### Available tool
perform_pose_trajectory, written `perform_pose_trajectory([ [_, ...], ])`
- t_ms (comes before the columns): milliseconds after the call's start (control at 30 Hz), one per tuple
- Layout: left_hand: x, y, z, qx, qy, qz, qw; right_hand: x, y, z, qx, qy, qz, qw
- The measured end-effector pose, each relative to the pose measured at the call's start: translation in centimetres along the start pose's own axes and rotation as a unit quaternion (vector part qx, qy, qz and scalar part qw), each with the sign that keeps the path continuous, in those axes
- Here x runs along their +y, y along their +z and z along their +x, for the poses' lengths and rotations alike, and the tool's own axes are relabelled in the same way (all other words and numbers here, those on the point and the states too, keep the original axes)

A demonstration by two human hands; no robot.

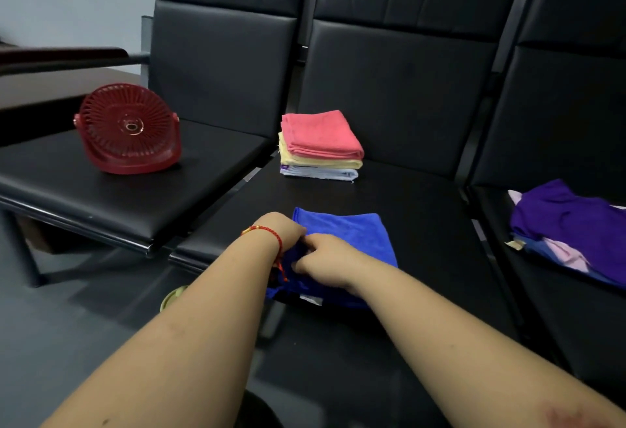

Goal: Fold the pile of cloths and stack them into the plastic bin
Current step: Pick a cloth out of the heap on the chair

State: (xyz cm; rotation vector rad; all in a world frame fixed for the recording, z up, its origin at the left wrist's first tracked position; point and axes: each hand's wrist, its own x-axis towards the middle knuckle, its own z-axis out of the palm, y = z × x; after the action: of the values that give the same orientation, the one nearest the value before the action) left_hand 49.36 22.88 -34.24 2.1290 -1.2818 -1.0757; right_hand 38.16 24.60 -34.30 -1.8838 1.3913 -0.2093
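A blue cloth [352,234] lies partly folded on the middle black seat [423,217]. My left hand [284,229] and my right hand [325,263] meet at its near left edge, fingers curled into the fabric. Behind it stands a stack of three folded cloths [320,144]: pink on top, yellow, then pale blue. An unfolded pile of cloths [572,224], purple on top with pink and blue beneath, sits on the right seat. No plastic bin is in view.
A red plastic fan-shaped object [130,129] rests on the left seat [101,190]. Black seat backs rise behind all three seats. A dark desk edge [61,55] is at far left. A small yellowish object [172,297] lies on the floor below.
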Motion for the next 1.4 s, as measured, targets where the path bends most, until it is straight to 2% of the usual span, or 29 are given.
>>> perform_pose_trajectory([
  [67,-0.1,-0.1,0.0,-0.005,-0.012,-0.002,1.0,0.9,-1.5,-0.3,0.014,0.024,0.114,0.993],
  [100,-0.2,-0.2,-0.1,-0.005,-0.011,-0.002,1.0,1.8,-2.5,-0.2,0.066,0.042,0.119,0.99],
  [167,-0.3,-0.4,-0.2,-0.001,0.0,0.008,1.0,3.9,-4.5,0.1,0.191,0.098,-0.028,0.976],
  [200,-0.3,-0.4,-0.3,0.001,0.011,0.017,1.0,4.8,-5.3,-0.1,0.225,0.139,-0.095,0.96],
  [233,-0.4,-0.5,-0.2,0.005,0.021,0.023,0.999,5.5,-5.9,-0.5,0.23,0.184,-0.122,0.948],
  [300,-0.4,-0.6,-0.2,0.004,0.049,0.023,0.999,6.2,-6.7,-1.2,0.183,0.249,-0.115,0.944],
  [367,-0.5,-0.6,0.0,-0.01,0.08,0.021,0.997,6.4,-7.1,-1.7,0.139,0.262,-0.102,0.95],
  [433,-0.6,-0.5,-0.2,-0.024,0.104,0.023,0.994,6.5,-7.1,-1.8,0.131,0.251,-0.097,0.954],
  [500,-0.7,-0.2,-0.4,-0.032,0.111,-0.007,0.993,6.7,-6.9,-1.5,0.156,0.229,-0.059,0.959],
  [667,-1.1,0.6,-0.4,-0.03,0.127,-0.072,0.989,7.3,-6.1,-0.8,0.198,0.132,0.004,0.971],
  [833,-1.3,1.2,0.6,-0.031,0.153,-0.019,0.988,7.8,-5.9,-0.1,0.178,0.057,0.025,0.982],
  [933,-0.8,1.2,1.5,-0.035,0.157,-0.022,0.987,8.0,-6.6,0.9,0.204,0.048,0.045,0.977],
  [1133,1.3,0.6,3.8,-0.007,0.202,-0.013,0.979,7.5,-9.0,3.6,0.231,0.011,0.093,0.968],
  [1400,7.8,-4.5,10.2,0.068,0.229,-0.027,0.971,4.0,-15.9,11.5,0.253,-0.06,0.061,0.964],
])
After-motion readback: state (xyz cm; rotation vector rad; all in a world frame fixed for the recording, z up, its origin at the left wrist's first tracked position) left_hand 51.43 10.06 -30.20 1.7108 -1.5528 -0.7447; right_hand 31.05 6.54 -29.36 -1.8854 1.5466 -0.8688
